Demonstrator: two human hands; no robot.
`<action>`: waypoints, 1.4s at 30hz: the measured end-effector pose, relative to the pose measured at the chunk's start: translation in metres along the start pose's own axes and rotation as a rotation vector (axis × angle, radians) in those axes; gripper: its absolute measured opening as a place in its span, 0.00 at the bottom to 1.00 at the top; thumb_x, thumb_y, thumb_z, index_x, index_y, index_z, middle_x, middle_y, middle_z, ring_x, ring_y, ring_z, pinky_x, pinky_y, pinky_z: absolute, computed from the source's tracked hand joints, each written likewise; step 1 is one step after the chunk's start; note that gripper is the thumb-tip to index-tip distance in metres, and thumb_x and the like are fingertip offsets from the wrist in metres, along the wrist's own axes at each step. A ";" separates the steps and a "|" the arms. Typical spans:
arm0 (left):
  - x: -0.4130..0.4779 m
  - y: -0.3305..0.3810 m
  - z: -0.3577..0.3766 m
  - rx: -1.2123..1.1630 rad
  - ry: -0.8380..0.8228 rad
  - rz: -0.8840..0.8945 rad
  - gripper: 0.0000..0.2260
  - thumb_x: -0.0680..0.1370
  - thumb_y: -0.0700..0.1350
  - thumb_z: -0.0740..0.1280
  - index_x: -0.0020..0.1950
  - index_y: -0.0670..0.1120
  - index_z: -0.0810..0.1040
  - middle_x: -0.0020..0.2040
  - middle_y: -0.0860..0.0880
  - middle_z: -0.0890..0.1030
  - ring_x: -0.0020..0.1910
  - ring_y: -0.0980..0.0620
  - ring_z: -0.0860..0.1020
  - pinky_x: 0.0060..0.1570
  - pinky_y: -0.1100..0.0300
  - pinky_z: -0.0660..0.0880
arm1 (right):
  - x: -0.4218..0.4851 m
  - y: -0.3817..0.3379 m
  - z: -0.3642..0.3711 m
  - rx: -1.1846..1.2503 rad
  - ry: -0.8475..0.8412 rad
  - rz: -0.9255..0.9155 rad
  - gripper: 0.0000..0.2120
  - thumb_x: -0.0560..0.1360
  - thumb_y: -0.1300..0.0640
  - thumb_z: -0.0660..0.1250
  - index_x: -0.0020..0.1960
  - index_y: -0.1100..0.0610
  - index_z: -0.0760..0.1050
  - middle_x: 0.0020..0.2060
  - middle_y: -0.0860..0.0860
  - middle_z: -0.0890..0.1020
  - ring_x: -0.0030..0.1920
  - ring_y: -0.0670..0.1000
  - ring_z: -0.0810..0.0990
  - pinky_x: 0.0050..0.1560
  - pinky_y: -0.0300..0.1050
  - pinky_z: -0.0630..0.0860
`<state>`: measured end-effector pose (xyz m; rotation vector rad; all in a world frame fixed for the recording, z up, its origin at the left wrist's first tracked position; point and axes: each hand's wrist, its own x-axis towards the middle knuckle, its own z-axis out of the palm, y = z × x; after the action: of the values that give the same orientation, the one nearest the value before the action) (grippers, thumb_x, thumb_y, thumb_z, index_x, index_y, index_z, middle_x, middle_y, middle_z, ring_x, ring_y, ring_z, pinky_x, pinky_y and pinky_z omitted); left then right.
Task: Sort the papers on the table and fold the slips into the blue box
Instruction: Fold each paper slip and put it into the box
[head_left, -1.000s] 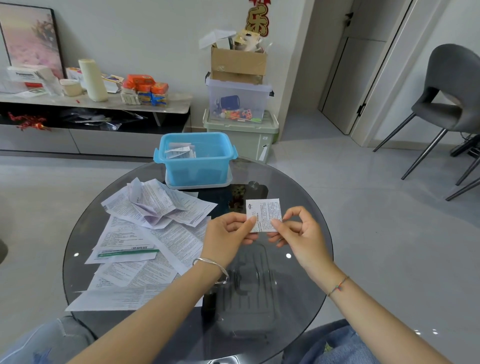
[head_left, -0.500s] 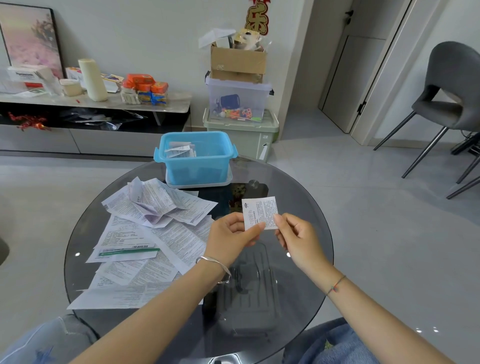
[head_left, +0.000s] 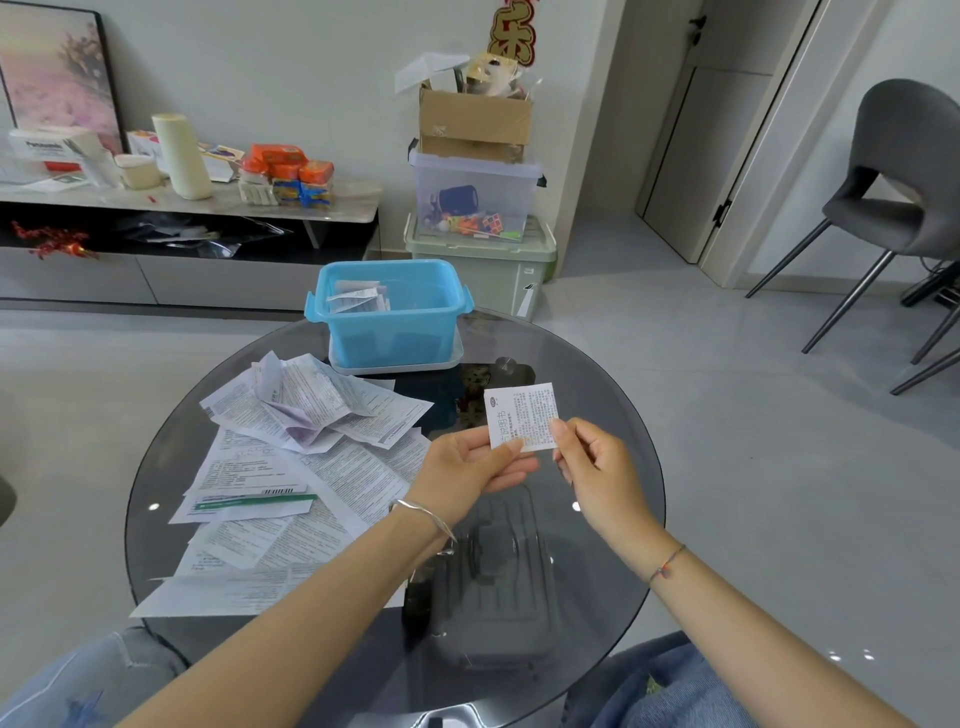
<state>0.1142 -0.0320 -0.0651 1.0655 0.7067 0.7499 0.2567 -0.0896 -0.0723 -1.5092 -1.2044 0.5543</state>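
You held the folded slip (head_left: 522, 415) up between both hands, above the bench (head_left: 592, 582) and short of the blue box (head_left: 389, 327). Your left hand (head_left: 467, 462) pinched its lower left corner and your right hand (head_left: 597, 467) its right edge, each grip clamped on the paper, likely so you could square it for another fold or judge its size before dropping it in. Folded slips (head_left: 358, 300) lay in the box's left part. The unsorted papers (head_left: 291, 441) sprawled over the left of the round glass bench. Behind stood a low shelf (head_left: 208, 200), stacked storage bins (head_left: 478, 208) and a grey chair (head_left: 909, 182).
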 end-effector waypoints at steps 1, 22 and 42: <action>0.000 0.001 -0.001 0.011 -0.024 -0.009 0.07 0.79 0.37 0.64 0.55 0.45 0.79 0.44 0.49 0.85 0.43 0.54 0.84 0.40 0.68 0.78 | 0.000 0.000 0.000 -0.005 -0.005 0.001 0.18 0.80 0.55 0.59 0.33 0.59 0.68 0.26 0.55 0.67 0.26 0.47 0.62 0.27 0.35 0.61; 0.001 0.008 -0.030 0.356 0.006 -0.088 0.04 0.77 0.44 0.69 0.48 0.45 0.81 0.38 0.53 0.85 0.35 0.60 0.82 0.36 0.69 0.78 | 0.005 -0.001 -0.019 0.105 -0.370 0.250 0.13 0.80 0.54 0.61 0.42 0.60 0.77 0.31 0.50 0.80 0.29 0.47 0.75 0.29 0.38 0.69; -0.002 0.014 -0.034 0.245 -0.011 -0.138 0.10 0.78 0.42 0.66 0.58 0.43 0.80 0.44 0.48 0.86 0.40 0.53 0.84 0.39 0.67 0.80 | -0.001 -0.009 -0.008 0.076 -0.266 0.054 0.20 0.78 0.68 0.60 0.62 0.47 0.73 0.50 0.50 0.84 0.43 0.46 0.82 0.37 0.38 0.77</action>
<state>0.0832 -0.0126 -0.0621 1.2272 0.8692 0.5474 0.2593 -0.0942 -0.0617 -1.4387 -1.3310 0.8484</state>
